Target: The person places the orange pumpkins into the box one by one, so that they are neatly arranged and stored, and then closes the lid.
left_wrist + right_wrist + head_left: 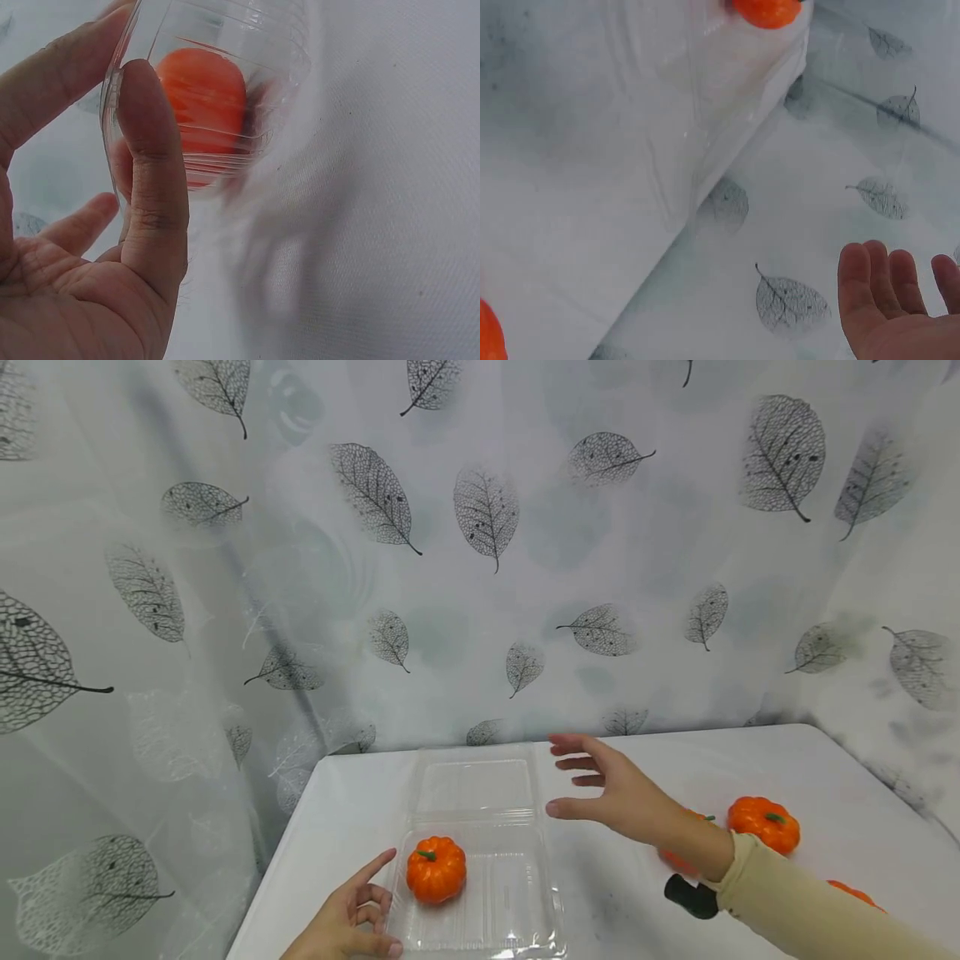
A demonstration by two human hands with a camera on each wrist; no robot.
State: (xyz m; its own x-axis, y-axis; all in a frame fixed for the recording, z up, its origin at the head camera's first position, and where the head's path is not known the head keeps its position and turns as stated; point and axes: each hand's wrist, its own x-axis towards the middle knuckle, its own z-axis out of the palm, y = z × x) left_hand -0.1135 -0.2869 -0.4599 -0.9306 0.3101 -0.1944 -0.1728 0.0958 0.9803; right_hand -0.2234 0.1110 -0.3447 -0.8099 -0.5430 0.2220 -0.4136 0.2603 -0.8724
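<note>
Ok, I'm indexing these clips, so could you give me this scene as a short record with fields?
Container: clear plastic clamshell, lid laid open on far side
Inside: one orange mini pumpkin, left side
Left hand: touching the clamshell's left edge
Right hand: raised, holding nothing
Right of clamshell: another mini pumpkin, plus one partly hidden by the arm
Behind sleeve: orange sliver, unclear

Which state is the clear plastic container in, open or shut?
Open: its lid lies folded back behind the base, leaving the orange pumpkin uncovered.

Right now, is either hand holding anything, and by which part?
The left hand holds the clear plastic container by its rim, left side in the head view. The right hand holds nothing.
</note>
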